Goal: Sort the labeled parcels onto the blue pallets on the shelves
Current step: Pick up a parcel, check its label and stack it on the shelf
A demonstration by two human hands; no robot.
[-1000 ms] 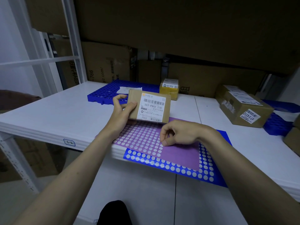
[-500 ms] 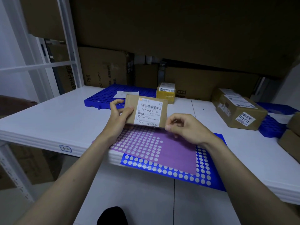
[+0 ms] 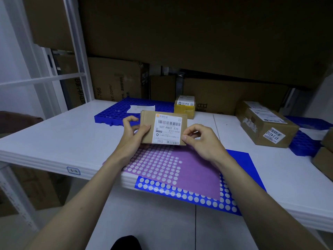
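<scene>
While the fingers (image 3: 185, 137) of the right hand (image 3: 201, 141) pinch the lower right corner of the flat labelled parcel (image 3: 163, 129), the left hand (image 3: 134, 131) grips its left edge, thumb on the front face and the other fingers curled behind. Held between both hands, the parcel sits at the centre of the frame, label facing the person, lifted clear of the white shelf (image 3: 54, 141) and tipped up from it. Its long axis runs left to right, so each hand has one short end.

Directly below lies a purple dotted sheet (image 3: 189, 170) over a blue dotted sheet (image 3: 248, 177) at the shelf's front edge. Beyond the parcel, towards the upper left of centre, a blue pallet (image 3: 115, 112) rests on the shelf with a white slip of paper (image 3: 140, 108) on it and a small yellow-taped box (image 3: 184, 106) at its right end. A larger brown carton (image 3: 264, 127) sits at the right, with another blue pallet (image 3: 304, 143) behind and beside it.

The nearest pallet lies straight ahead and a little left of the parcel, closer to the left hand, so I'd judge a forward reach led by that hand would serve, if the label matches that spot.
</scene>
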